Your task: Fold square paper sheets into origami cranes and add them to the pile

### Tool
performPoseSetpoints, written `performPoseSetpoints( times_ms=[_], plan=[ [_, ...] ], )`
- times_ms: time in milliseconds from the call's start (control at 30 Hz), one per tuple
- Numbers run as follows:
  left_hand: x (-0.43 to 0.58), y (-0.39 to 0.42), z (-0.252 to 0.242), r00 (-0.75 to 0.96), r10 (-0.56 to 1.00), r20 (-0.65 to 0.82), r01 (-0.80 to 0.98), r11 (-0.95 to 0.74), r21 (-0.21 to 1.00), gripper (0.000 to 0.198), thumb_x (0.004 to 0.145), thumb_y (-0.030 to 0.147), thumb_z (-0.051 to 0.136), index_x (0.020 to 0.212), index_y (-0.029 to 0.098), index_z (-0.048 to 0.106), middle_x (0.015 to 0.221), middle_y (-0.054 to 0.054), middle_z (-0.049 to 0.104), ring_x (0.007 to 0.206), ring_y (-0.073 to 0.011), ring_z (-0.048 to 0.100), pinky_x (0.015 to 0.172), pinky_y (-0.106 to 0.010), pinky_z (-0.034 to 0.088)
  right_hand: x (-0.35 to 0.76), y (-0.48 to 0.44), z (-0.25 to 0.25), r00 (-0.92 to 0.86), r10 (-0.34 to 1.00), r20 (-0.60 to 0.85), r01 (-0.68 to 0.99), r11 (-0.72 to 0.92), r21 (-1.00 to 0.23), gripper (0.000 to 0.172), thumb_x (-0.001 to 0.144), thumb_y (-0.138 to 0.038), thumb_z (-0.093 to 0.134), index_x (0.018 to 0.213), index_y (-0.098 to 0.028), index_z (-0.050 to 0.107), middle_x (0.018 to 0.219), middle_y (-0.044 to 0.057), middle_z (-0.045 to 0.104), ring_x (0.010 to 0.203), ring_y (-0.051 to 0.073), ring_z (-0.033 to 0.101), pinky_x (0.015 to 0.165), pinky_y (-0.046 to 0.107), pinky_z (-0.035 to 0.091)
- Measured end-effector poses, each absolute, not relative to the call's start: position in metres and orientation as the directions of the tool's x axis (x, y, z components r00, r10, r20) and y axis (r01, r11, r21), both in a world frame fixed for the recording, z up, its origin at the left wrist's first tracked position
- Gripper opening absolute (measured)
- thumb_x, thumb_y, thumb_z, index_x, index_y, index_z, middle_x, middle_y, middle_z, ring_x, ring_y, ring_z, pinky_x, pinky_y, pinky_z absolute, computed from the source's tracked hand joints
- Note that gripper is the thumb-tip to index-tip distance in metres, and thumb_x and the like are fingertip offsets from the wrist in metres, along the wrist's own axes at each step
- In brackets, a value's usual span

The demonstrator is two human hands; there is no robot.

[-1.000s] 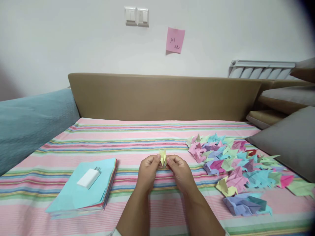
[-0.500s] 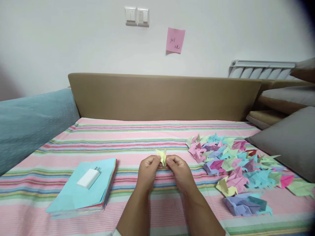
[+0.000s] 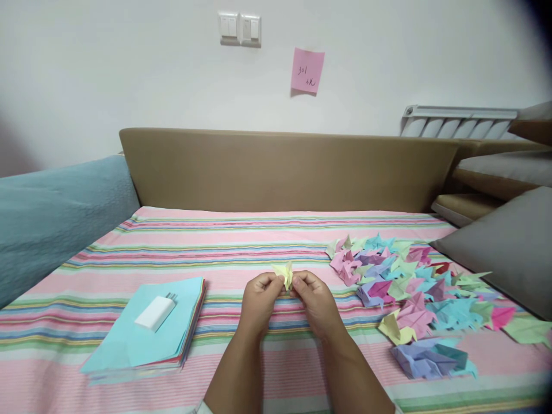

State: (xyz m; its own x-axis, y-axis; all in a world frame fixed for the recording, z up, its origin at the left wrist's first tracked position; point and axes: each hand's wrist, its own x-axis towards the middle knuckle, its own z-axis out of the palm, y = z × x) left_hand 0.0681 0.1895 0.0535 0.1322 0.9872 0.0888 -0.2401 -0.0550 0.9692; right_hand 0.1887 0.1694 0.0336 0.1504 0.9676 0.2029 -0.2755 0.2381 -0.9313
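Between my two hands is a small pale yellow origami crane (image 3: 284, 275), its pointed folds sticking up above my fingertips. My left hand (image 3: 261, 297) pinches its left side between thumb and fingers. From the other side, my right hand (image 3: 313, 297) grips it the same way. The crane's lower part is hidden by my fingers. Both hands are held over the striped cloth (image 3: 241, 238), near the middle of the view.
To the left, a white plug adapter (image 3: 156, 313) lies on a stack of coloured paper (image 3: 125, 339). Many folded paper cranes (image 3: 416, 315) spread out on the right, beside a grey cushion (image 3: 509, 253). A brown backrest (image 3: 288, 172) stands behind, with a blue covered armrest (image 3: 64, 213) at left.
The yellow crane's upper folds have spread a little wider apart between my fingers. Both hands have stayed almost in place.
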Motion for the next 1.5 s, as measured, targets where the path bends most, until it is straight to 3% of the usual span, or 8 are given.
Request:
performPoseSetpoints(
  times_ms=[300,533,833,1333,1500],
  plan=[
    [0.068,0.191,0.052,0.133,0.986,0.097,-0.253,-0.061,0.966,0.028,0.066,0.036,0.069,0.055,0.015,0.055,0.055,0.003,0.054,0.056,-0.0096,0.049,0.058,-0.021,0.041,0.189,0.171,0.029,0.193,0.966,0.173,-0.249,0.218,-0.944,0.033,0.076,-0.049,0.063,0.078,-0.016,0.066,0.062,0.0,0.055,0.062,0.013,0.048,0.063,0.026,0.04],
    [0.069,0.19,0.052,0.148,0.984,0.095,-0.247,-0.056,0.967,0.027,0.066,0.036,0.069,0.056,0.015,0.056,0.055,0.002,0.054,0.055,-0.0098,0.048,0.058,-0.021,0.04,0.188,0.168,0.037,0.226,0.954,0.196,-0.168,0.236,-0.957,0.034,0.078,-0.05,0.06,0.067,-0.018,0.058,0.059,-0.002,0.053,0.06,0.013,0.049,0.061,0.026,0.04],
    [0.068,0.19,0.054,0.153,0.981,0.122,-0.184,-0.093,0.978,0.027,0.067,0.036,0.066,0.055,0.015,0.054,0.054,0.003,0.051,0.055,-0.0094,0.044,0.056,-0.021,0.036,0.184,0.166,0.047,0.257,0.953,0.162,-0.219,0.22,-0.951,0.03,0.071,-0.046,0.066,0.081,-0.02,0.055,0.063,-0.004,0.053,0.057,0.011,0.049,0.056,0.024,0.042],
    [0.069,0.189,0.054,0.15,0.979,0.136,-0.158,-0.112,0.981,0.028,0.065,0.037,0.068,0.054,0.015,0.054,0.053,0.004,0.048,0.054,-0.0089,0.043,0.054,-0.021,0.034,0.185,0.163,0.048,0.235,0.946,0.222,-0.131,0.257,-0.957,0.031,0.075,-0.048,0.062,0.067,-0.02,0.051,0.057,-0.004,0.05,0.055,0.011,0.048,0.056,0.024,0.04],
    [0.071,0.188,0.056,0.141,0.981,0.131,-0.199,-0.101,0.975,0.028,0.064,0.035,0.069,0.053,0.015,0.052,0.052,0.004,0.05,0.053,-0.0085,0.044,0.054,-0.021,0.036,0.185,0.165,0.045,0.27,0.945,0.186,-0.194,0.243,-0.95,0.032,0.075,-0.046,0.063,0.066,-0.02,0.046,0.057,-0.005,0.05,0.055,0.01,0.048,0.056,0.023,0.041]
  ],
)
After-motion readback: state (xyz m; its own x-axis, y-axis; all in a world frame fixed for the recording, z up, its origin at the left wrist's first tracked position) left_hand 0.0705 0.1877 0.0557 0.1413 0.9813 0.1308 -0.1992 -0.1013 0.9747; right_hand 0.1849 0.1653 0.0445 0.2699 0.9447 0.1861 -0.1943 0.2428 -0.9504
